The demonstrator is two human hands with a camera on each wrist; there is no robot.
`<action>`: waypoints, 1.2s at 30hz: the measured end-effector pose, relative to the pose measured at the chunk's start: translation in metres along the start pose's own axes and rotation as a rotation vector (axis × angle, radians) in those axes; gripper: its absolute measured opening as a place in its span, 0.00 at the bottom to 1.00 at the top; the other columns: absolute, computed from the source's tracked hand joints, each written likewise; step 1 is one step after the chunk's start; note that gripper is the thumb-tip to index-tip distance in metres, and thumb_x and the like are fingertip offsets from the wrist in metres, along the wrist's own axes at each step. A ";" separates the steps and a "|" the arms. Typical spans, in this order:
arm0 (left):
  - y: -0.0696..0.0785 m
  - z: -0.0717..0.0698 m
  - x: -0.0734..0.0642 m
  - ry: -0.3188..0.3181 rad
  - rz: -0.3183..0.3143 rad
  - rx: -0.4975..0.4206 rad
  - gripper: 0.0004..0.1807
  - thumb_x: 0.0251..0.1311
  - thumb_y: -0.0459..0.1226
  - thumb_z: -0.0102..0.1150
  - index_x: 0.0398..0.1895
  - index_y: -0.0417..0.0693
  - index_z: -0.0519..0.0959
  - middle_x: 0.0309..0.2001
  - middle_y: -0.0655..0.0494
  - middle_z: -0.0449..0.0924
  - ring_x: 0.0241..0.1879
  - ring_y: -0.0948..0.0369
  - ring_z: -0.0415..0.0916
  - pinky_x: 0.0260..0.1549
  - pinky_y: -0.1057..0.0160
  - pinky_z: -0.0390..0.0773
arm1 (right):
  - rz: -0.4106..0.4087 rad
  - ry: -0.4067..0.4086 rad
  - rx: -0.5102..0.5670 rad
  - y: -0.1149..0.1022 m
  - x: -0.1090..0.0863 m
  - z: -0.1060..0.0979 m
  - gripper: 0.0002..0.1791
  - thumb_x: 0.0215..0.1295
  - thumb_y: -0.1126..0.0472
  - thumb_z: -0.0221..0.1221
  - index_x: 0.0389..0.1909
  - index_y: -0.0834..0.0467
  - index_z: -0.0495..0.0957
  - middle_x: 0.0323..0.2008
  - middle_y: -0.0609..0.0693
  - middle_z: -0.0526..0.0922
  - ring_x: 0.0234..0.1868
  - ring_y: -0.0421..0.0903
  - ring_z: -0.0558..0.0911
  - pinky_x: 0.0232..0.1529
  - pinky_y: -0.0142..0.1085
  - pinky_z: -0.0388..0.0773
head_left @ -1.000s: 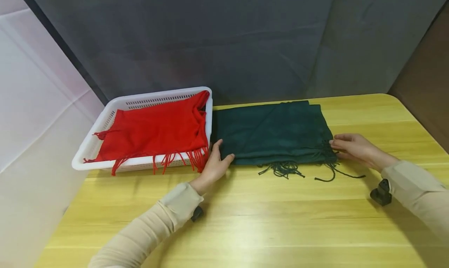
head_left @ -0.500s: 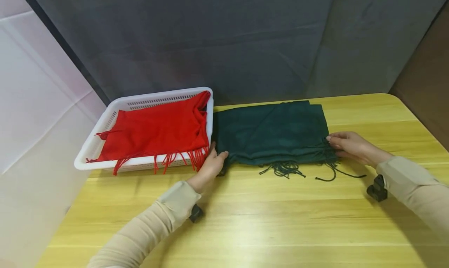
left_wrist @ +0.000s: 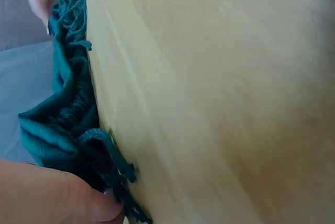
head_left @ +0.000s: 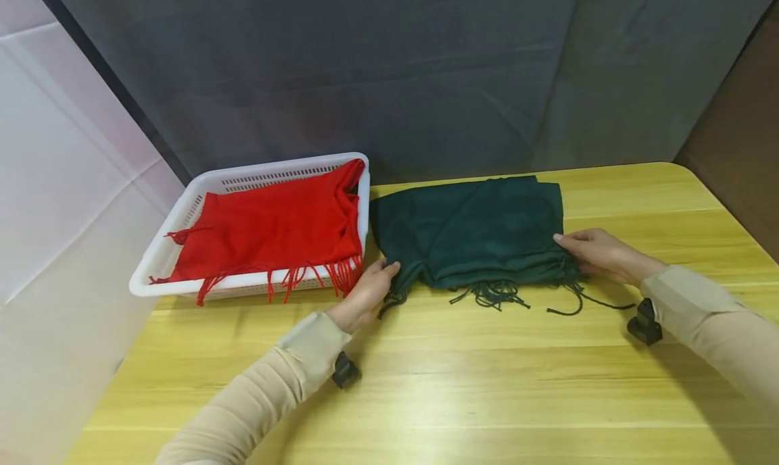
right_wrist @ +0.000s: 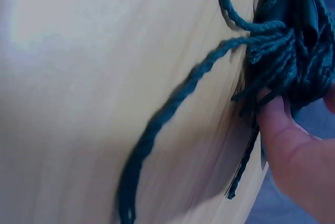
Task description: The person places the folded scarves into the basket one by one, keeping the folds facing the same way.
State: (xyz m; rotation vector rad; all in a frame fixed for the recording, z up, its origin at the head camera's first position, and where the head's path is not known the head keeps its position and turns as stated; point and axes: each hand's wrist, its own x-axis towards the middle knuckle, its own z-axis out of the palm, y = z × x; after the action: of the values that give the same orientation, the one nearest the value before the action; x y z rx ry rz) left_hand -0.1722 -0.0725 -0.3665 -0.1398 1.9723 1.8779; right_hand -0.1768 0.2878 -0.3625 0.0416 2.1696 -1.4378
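A dark green fringed scarf [head_left: 481,228] lies folded on the table, its tassels [head_left: 493,295] spilling over the near side. My left hand [head_left: 368,290] pinches its near left corner, where the cloth bunches up; tassels hang below the thumb [left_wrist: 78,198] in the left wrist view. At the near right corner my right hand [head_left: 602,254] grips the scarf, thumb on top. The right wrist view has a finger [right_wrist: 275,116] tucked in at the fringe [right_wrist: 272,51]. Just left of the green scarf, a red fringed scarf [head_left: 274,225] rests in a white plastic basket [head_left: 146,265].
The wooden table [head_left: 475,384] runs up to a dark grey cloth backdrop [head_left: 365,73]. Red tassels hang over the basket's near rim. The basket's right wall stands right beside the green scarf and my left hand. A white sheet [head_left: 73,181] borders the left side.
My left hand has closed on the scarf's near left corner and pulled it up into a bunch. My right hand has shifted slightly left, drawing in the right edge.
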 end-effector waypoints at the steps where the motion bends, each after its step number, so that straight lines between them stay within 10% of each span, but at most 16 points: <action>1: 0.000 0.001 0.000 0.000 0.006 0.020 0.30 0.66 0.36 0.36 0.65 0.31 0.40 0.66 0.41 0.43 0.64 0.50 0.44 0.61 0.54 0.48 | 0.004 -0.002 0.002 -0.001 0.000 0.001 0.44 0.65 0.43 0.41 0.62 0.76 0.40 0.64 0.71 0.42 0.63 0.64 0.47 0.57 0.52 0.56; 8: 0.001 0.009 0.002 0.012 0.057 0.190 0.30 0.65 0.37 0.38 0.65 0.33 0.44 0.66 0.42 0.45 0.64 0.50 0.43 0.61 0.52 0.47 | 0.021 0.023 -0.058 -0.002 0.006 0.007 0.48 0.62 0.43 0.47 0.62 0.76 0.38 0.62 0.73 0.42 0.62 0.65 0.52 0.54 0.52 0.61; 17: -0.001 0.007 0.008 -0.022 0.002 -0.157 0.31 0.65 0.33 0.34 0.65 0.31 0.36 0.65 0.39 0.44 0.61 0.49 0.49 0.58 0.53 0.53 | 0.006 0.025 -0.075 -0.003 0.009 0.008 0.46 0.64 0.46 0.47 0.62 0.76 0.35 0.62 0.74 0.39 0.61 0.66 0.52 0.53 0.52 0.61; 27: -0.008 0.005 0.015 -0.002 -0.004 -0.247 0.28 0.65 0.32 0.35 0.64 0.32 0.41 0.60 0.39 0.53 0.53 0.52 0.57 0.55 0.56 0.58 | -0.022 0.092 -0.260 -0.001 0.012 0.011 0.46 0.62 0.45 0.49 0.61 0.79 0.41 0.61 0.76 0.40 0.61 0.70 0.45 0.56 0.57 0.52; 30: -0.010 0.007 0.012 0.000 0.010 -0.177 0.26 0.64 0.32 0.36 0.63 0.33 0.46 0.58 0.40 0.56 0.52 0.53 0.59 0.51 0.58 0.61 | -0.052 0.134 -0.318 0.001 0.013 0.013 0.28 0.63 0.50 0.51 0.43 0.76 0.66 0.39 0.71 0.70 0.43 0.63 0.70 0.45 0.48 0.69; 32: -0.010 0.009 0.010 0.011 0.017 -0.128 0.25 0.64 0.32 0.38 0.62 0.34 0.49 0.57 0.41 0.58 0.50 0.54 0.61 0.48 0.60 0.64 | -0.080 0.154 -0.347 0.001 0.013 0.014 0.18 0.63 0.54 0.52 0.24 0.65 0.65 0.20 0.55 0.65 0.25 0.49 0.67 0.30 0.37 0.66; 36: -0.012 0.005 0.007 0.025 0.021 -0.073 0.24 0.62 0.32 0.38 0.61 0.37 0.51 0.54 0.42 0.61 0.43 0.55 0.65 0.35 0.64 0.68 | -0.117 0.175 -0.405 0.001 0.011 0.012 0.19 0.61 0.57 0.54 0.16 0.58 0.58 0.14 0.46 0.53 0.18 0.42 0.57 0.23 0.33 0.56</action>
State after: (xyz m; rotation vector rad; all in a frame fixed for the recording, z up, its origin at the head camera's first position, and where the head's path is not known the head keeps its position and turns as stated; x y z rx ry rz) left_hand -0.1737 -0.0672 -0.3805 -0.1655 1.9297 1.9712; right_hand -0.1809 0.2747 -0.3723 -0.1108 2.6072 -1.0602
